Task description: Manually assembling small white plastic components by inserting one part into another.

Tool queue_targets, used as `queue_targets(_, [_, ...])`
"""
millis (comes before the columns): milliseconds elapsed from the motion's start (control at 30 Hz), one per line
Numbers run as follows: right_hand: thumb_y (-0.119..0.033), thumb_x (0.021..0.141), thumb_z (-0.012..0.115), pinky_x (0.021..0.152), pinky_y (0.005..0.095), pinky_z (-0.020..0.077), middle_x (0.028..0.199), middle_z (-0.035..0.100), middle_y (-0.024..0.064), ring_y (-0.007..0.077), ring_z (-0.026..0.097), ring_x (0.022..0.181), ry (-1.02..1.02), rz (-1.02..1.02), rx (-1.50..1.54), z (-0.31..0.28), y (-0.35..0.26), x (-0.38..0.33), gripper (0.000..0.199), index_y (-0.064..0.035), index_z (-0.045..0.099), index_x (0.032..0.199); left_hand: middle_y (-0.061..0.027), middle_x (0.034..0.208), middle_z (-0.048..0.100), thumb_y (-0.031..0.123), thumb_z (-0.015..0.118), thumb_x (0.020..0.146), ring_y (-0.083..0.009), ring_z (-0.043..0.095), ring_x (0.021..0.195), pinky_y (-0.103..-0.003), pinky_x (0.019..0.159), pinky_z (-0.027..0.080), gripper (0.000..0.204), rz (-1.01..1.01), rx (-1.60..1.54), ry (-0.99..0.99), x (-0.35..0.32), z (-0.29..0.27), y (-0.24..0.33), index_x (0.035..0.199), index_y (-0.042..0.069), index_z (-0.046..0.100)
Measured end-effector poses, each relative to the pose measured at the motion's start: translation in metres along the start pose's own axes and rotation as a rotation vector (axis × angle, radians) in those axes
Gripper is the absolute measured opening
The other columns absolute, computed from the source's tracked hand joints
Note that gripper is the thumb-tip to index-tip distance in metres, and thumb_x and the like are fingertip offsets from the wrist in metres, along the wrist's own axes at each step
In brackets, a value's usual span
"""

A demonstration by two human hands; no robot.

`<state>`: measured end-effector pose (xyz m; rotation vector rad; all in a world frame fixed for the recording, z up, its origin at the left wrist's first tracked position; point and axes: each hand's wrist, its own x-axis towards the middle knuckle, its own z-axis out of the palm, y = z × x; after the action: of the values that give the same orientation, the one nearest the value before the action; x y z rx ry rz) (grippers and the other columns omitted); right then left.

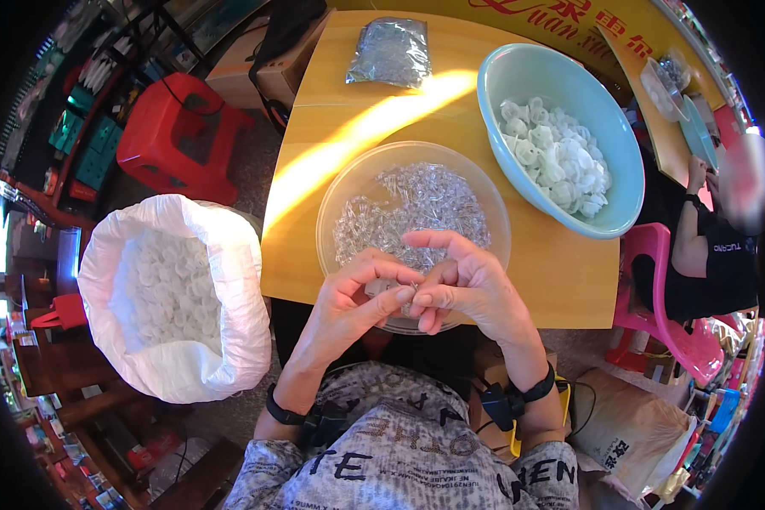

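My left hand [359, 293] and my right hand [472, 285] meet over the near rim of a round translucent tub [329, 195]. In the left fingers sits a small whitish plastic piece [377, 287], mostly hidden by them. The right thumb and fingers pinch close against it; whatever they grip is too small to make out. Within the tub lies a heap of small clear, shiny pieces [438, 200]. Right of it, a light-blue basin [620, 157] holds a pile of white translucent plastic parts [561, 157].
A white woven sack [238, 293] full of similar parts stands left of the wooden table [561, 285]. At the table's far side lies a clear plastic packet [389, 53]. A red stool [178, 136] is at far left; a person [697, 255] sits at right by a pink chair [654, 289].
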<state>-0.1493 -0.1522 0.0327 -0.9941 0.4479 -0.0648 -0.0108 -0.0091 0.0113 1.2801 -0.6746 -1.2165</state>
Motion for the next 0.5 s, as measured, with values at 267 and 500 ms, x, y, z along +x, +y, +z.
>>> queue_targets(267, [-0.006, 0.084, 0.067, 0.065, 0.0234, 0.052, 0.08, 0.063, 0.0063, 0.0102, 0.061, 0.071, 0.075, -0.184, -0.023, -0.003, 0.02, 0.004, 0.04, -0.0017, 0.05, 0.12, 0.0012, 0.089, 0.058, 0.014, 0.067, 0.086, -0.0047, 0.053, 0.07, -0.018, 0.057, 0.039, 0.01, 0.032, -0.222, 0.18, 0.006, 0.006, -0.005, 0.092, 0.006, 0.065])
queue_targets(500, [-0.003, 0.086, 0.064, 0.068, 0.0234, 0.0524, 0.086, 0.065, 0.006, 0.0101, 0.062, 0.075, 0.282, -0.358, -0.079, 0.01, 0.033, 0.002, 0.015, 0.0018, 0.062, 0.101, 0.0022, 0.085, 0.059, 0.014, 0.063, 0.088, -0.0048, 0.053, 0.066, -0.018, 0.054, 0.038, 0.009, 0.02, -0.355, 0.213, 0.009, 0.013, -0.01, 0.095, 0.008, 0.062])
